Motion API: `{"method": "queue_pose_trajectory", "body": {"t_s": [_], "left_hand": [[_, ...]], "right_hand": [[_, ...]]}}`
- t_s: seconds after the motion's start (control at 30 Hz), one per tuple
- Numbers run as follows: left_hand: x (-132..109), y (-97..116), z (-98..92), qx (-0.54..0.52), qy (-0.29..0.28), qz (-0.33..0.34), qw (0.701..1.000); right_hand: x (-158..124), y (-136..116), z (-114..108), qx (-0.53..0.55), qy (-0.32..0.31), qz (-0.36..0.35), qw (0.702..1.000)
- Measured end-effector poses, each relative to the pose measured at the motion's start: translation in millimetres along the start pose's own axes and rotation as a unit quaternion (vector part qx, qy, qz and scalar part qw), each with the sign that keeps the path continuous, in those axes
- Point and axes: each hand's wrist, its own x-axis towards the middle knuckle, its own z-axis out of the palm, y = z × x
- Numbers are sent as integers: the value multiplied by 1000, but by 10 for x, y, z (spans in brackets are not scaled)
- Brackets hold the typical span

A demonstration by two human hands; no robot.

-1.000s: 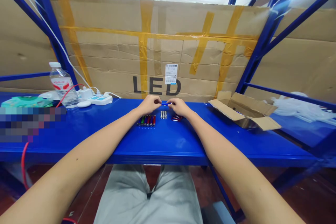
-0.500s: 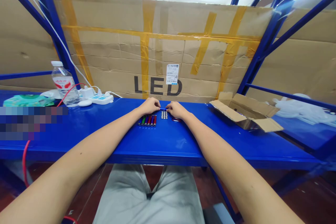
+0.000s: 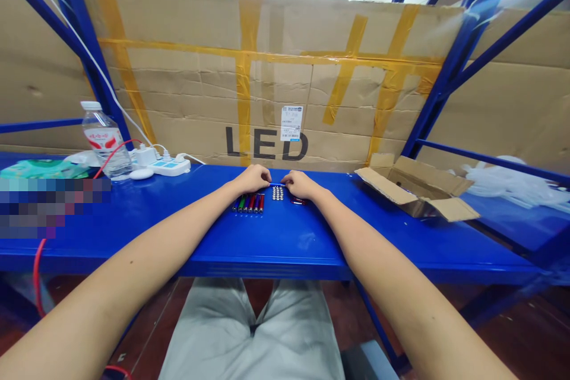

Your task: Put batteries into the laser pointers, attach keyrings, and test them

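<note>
My left hand [image 3: 253, 179] and my right hand [image 3: 300, 184] meet at the back of the blue shelf top [image 3: 285, 237], fingers curled, both pinching a thin blue pen-like stick [image 3: 276, 184] between them. Just below my left hand lies a row of several small coloured sticks [image 3: 249, 203], green, red, purple. A small cluster of silver button cells [image 3: 278, 193] sits right under the held stick. A few red sticks [image 3: 298, 201] peek out beneath my right wrist.
An open cardboard box [image 3: 416, 187] stands at the right. A water bottle [image 3: 102, 139], a white power strip [image 3: 167, 165] with a red cable and a green pack [image 3: 42, 169] are at the left. A taped cardboard sheet marked LED [image 3: 267, 83] backs the shelf.
My hands have drawn closer together on the thin blue stick and sunk slightly towards the button cells. Nothing else has moved.
</note>
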Motion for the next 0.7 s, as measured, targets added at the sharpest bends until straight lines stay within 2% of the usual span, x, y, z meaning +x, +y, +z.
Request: {"method": "queue_pose_trajectory", "body": {"t_s": [0.2,0.53,0.63,0.7], "left_hand": [[-1,-5,-29,-7,-9,15,1000],[-22,22,-37,18,-19,-5,1000],[-31,20,-78,8,6,-14,1000],[-64,22,-143,1,30,-1,1000]], "right_hand": [[0,6,-3,10,-1,4,1000],[6,4,-16,29,-4,23,999],[2,-4,-48,37,3,43,998],[-19,-19,-84,37,37,46,998]]}}
